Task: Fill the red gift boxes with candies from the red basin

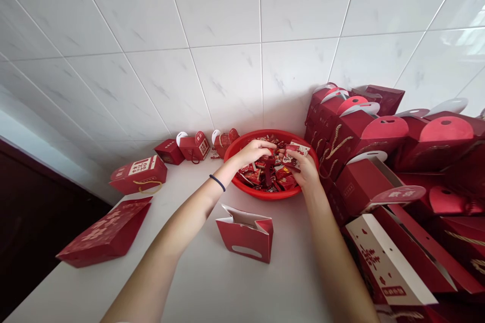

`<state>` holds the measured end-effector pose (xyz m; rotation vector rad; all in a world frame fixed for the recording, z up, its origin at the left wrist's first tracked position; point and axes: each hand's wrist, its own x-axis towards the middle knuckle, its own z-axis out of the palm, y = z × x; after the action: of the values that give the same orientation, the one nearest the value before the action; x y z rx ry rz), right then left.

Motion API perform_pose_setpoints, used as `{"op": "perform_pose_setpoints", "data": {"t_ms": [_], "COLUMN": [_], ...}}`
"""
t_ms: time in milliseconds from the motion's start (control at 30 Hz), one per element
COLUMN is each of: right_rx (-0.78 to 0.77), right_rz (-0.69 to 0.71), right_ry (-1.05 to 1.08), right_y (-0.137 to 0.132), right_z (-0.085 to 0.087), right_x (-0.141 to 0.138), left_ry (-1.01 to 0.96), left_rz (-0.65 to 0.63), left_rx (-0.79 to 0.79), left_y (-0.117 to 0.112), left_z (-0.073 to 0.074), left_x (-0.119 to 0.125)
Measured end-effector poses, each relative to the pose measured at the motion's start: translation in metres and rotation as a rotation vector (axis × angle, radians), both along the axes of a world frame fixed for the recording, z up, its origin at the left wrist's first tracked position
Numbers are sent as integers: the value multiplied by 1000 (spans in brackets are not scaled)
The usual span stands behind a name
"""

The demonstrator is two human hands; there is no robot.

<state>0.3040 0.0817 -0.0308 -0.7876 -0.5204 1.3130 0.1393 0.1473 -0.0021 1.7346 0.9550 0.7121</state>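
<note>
Both my hands reach into a red plastic bowl (242, 144) full of red-wrapped sweets (265, 174) at the back of a white table. My left hand (254, 151) has its fingers curled down, pinching sweets in the bowl. My right hand (305, 169) is closed on a few small red and white packets (296, 152). An open red gift box (246, 234) with a cut-out handle stands upright on the table just in front of the bowl, between my forearms. A dark band circles my left wrist.
A heap of open red gift boxes (382, 161) with rope handles fills the right side. A flat red bag (108, 234) lies at the left. More red boxes (138, 174) and small ones (193, 146) stand along the white tiled wall. The table's left edge drops off.
</note>
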Motion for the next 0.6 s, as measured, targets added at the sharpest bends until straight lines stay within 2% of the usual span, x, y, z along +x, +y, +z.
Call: {"op": "perform_pose_setpoints", "data": {"t_ms": [100,167,433,600], "right_rx": [4,2,-18,1], "right_rz": [-9,-15,-45,-21], "right_ry": [2,3,-2,-28], "right_y": [0,0,0,-2], "right_z": [0,0,0,0], "right_x": [-1,-1,-3,-3], "left_ry": [-157,-236,-332,-288], "left_rz": [15,2,36,-4], "left_rx": [-104,-111,6,122], "left_y": [1,0,-7,-7], "left_z": [-4,-5,-3,-6], "left_x": [-2,-3,6,14]}}
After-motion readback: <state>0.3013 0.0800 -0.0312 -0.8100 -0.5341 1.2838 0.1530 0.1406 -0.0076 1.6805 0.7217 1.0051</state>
